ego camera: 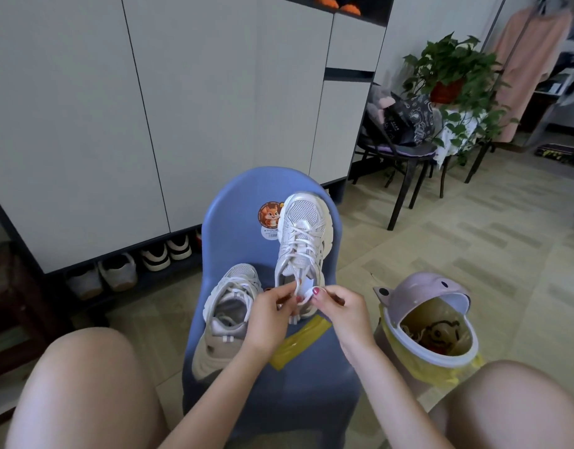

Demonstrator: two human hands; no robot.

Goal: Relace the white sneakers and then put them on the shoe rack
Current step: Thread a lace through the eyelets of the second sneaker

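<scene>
Two white sneakers sit on the blue plastic chair [266, 377] in front of me: the right sneaker [301, 244] lies with its toe propped up against the chair back, and the left sneaker [225, 306] lies lower on the seat, just beside it. My left hand [269, 314] and my right hand [340, 307] meet at the collar of the right sneaker, each with fingertips pinched on the white lace [303, 294]; I cannot tell whether the loop between them is a half-formed bow or slack lace end. The criss-cross over the tongue of the right sneaker appears complete, so I judge this step to be the final tie on this shoe. Failure risks from here: if either pinch loosens before the knot is drawn tight, the loop would likely collapse and the tie must be restarted. Pulling the lace hard toward me could drag the sneaker down the sloped chair back, since only its own weight holds it there, and it could knock the left sneaker toward the seat edge. Uneven tension may leave one lace end short. The left sneaker shows looser lacing and probably needs work next. The shoe rack [123, 286], the open bottom row under the white cabinet [149, 108], already holds several pairs, so free space should be confirmed before placement. A pink bin [431, 319] stands just right of the chair; a dropped sneaker could land in it.
</scene>
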